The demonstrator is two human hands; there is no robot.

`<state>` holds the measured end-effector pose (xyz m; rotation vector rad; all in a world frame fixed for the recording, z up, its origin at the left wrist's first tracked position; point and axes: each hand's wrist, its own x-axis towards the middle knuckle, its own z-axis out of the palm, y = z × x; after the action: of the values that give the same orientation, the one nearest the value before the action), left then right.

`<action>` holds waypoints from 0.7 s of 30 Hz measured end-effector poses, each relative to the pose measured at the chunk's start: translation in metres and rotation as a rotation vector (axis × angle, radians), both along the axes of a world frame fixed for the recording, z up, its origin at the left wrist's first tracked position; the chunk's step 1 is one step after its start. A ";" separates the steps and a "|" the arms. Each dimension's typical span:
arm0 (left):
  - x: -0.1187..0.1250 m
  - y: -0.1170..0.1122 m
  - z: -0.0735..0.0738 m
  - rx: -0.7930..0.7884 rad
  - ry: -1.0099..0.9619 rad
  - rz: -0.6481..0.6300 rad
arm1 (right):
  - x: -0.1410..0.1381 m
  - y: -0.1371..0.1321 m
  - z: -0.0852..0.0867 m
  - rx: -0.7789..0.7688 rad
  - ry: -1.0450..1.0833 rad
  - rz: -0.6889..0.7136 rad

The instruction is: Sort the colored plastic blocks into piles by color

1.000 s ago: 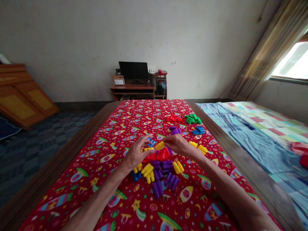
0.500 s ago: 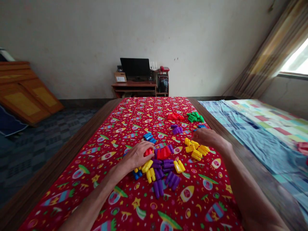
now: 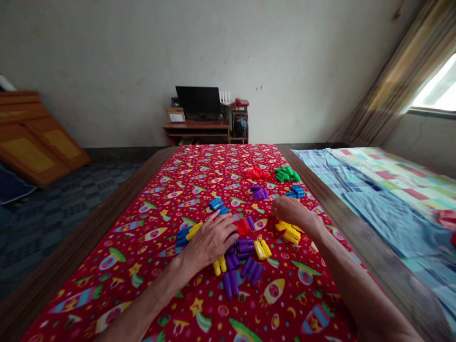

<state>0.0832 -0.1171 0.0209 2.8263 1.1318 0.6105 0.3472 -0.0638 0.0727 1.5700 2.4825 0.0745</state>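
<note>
My left hand (image 3: 214,236) lies over a loose mixed pile of plastic building pieces, its fingers stretched out and a little apart. Purple pieces (image 3: 245,247), a red piece (image 3: 243,227) and a yellow piece (image 3: 262,249) show beside it; whatever is under the palm is hidden. Blue pieces (image 3: 215,204) lie just beyond its fingertips. My right hand (image 3: 290,210) is closed, fingers curled down and out of sight, just behind a group of yellow pieces (image 3: 291,233). Whether it pinches a piece cannot be seen.
Farther back are separate groups: blue pieces (image 3: 295,191), purple pieces (image 3: 260,193), red pieces (image 3: 257,174) and green pieces (image 3: 287,174). A red patterned cloth (image 3: 199,185) covers the table, with a wooden edge (image 3: 313,190) bare on the right. A bed (image 3: 384,190) stands alongside.
My right hand has moved left from the blue group, whose pieces now show more fully. My left hand has shifted right and lower over the pile, its fingers stretching out.
</note>
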 end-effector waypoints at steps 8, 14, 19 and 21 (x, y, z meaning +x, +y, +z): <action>-0.010 0.011 -0.002 0.016 -0.095 0.069 | -0.028 -0.002 -0.032 -0.066 0.524 0.397; -0.002 0.001 -0.002 -0.024 0.061 -0.059 | -0.037 -0.003 -0.041 -0.006 0.457 0.360; 0.005 -0.005 -0.009 -0.055 0.097 -0.052 | -0.011 0.016 -0.023 0.096 0.450 0.216; 0.005 -0.005 -0.010 -0.059 0.103 -0.046 | -0.002 0.021 -0.022 0.069 0.492 0.204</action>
<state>0.0885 -0.1220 0.0112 2.8537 1.0775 0.4263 0.3450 -0.0424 0.0507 1.4982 3.0395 -0.2263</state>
